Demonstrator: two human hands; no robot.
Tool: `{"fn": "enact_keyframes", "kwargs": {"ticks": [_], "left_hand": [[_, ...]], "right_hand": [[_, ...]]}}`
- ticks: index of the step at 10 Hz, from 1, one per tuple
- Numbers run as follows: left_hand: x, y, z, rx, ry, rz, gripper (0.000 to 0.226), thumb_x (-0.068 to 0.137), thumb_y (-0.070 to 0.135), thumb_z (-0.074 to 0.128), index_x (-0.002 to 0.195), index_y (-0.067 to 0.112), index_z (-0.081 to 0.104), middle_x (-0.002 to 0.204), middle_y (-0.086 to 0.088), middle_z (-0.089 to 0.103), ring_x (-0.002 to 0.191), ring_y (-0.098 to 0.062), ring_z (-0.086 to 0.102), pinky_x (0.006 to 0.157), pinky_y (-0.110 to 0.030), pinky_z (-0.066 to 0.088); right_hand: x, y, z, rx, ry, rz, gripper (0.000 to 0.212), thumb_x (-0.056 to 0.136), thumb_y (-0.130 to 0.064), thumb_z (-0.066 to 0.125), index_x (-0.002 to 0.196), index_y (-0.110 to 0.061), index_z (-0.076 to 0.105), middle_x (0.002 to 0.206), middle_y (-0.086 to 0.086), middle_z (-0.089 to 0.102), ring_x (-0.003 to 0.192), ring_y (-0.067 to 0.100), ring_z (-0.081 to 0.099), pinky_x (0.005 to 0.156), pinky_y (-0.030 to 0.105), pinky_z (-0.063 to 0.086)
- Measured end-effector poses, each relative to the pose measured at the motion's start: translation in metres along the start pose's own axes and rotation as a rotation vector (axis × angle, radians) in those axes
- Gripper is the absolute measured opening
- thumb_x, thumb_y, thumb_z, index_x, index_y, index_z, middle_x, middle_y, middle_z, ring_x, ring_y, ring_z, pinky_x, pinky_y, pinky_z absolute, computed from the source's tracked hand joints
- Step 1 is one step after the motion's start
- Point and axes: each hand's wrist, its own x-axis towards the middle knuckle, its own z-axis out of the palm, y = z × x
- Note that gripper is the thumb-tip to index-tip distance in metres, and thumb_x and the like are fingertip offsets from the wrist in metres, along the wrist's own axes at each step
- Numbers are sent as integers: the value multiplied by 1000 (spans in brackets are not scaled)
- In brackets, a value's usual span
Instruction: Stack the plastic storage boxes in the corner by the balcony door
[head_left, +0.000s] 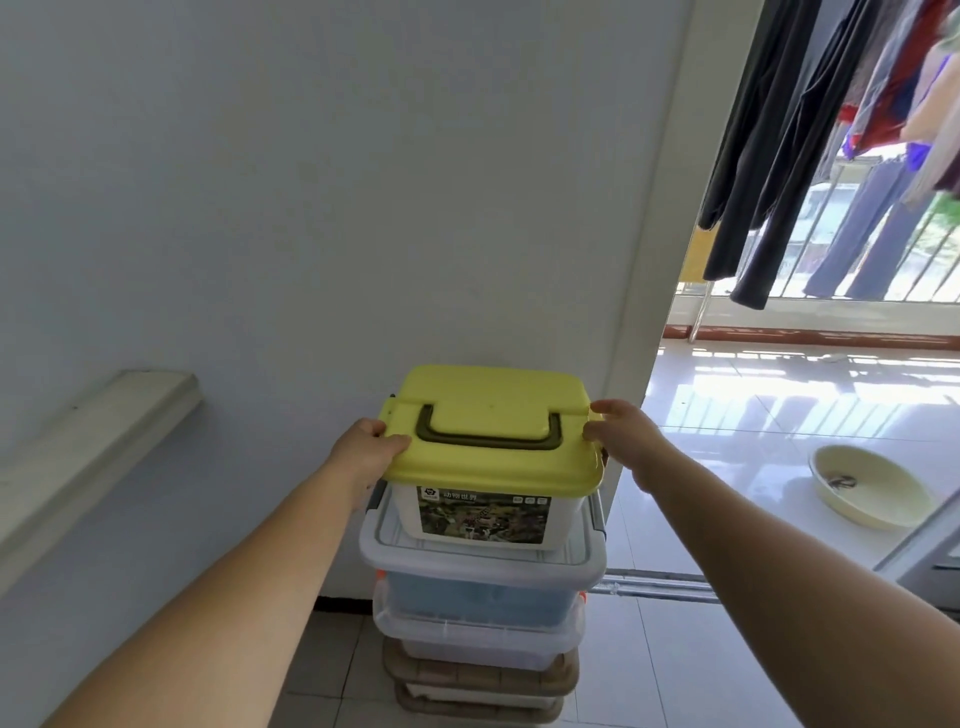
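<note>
Head view: one small white plastic box with yellow-green lid and dark handle (491, 441) sits atop a stack of four clear and brown plastic storage boxes (480, 613) in the wall corner. Lowest boxes partly hidden. Left hand (371, 449) and right hand (621, 434) grasp the lid's side edges.

Left hand (366, 447): arm extended toward 1 o'clock, fingers curled, thumb on top. Right hand (621, 441): arm extended toward 11 o'clock, fingers curled, gripping.

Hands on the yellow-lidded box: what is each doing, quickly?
Left hand: grips the yellow lid edge.
Right hand: grips the lid's other edge.
</note>
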Motion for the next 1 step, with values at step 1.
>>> {"fn": "enact_keyframes", "kwargs": {"ticks": [1], "left_hand": [[-10,15,-3,154,-18,12,68,91,33,56,148,8,28,149,-13,37,133,-30,40,103,-35,36]], "right_hand": [[0,-11,0,-56,49,-94,52,82,-14,65,132,-12,51,129,14,55,98,24,54,79,31,44]]}}
